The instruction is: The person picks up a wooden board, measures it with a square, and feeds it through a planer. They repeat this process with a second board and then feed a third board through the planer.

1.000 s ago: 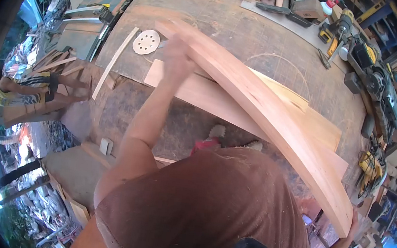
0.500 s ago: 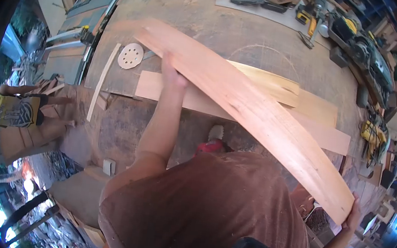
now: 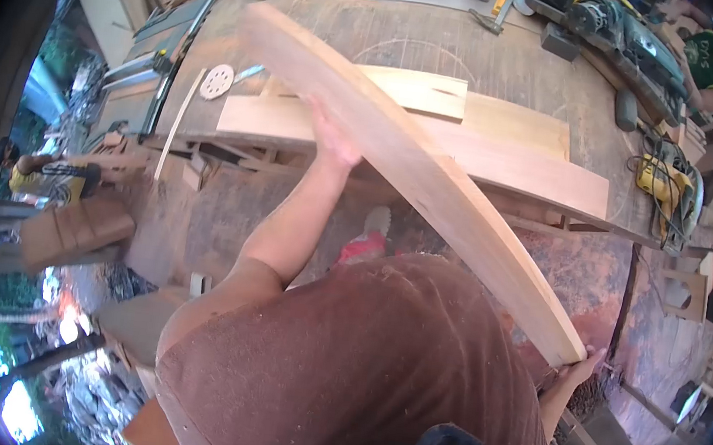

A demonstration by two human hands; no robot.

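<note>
A long wooden board [image 3: 399, 161] slants across the view, held up in front of my body, with a face and a narrow long edge both showing. My left hand [image 3: 337, 137] grips it from below, left of its middle; its fingers are partly hidden behind the wood. At the lower right end, my right hand [image 3: 584, 364] is closed around the board's tip. Behind it on the workbench [image 3: 325, 39] lie a long pale plank [image 3: 529, 170] and a shorter yellowish piece [image 3: 432, 98].
A perforated sanding disc [image 3: 217, 82] and a thin wood strip [image 3: 180, 123] lie at the bench's left. A yellow power tool [image 3: 660, 180] with a cord sits at its right end. Tools line the far edge. Two other people are at far left and upper right.
The board has rolled in my hands, so its long narrow edge now shows more. Its right end has moved left and slightly down with my right hand. The view has shifted too.
</note>
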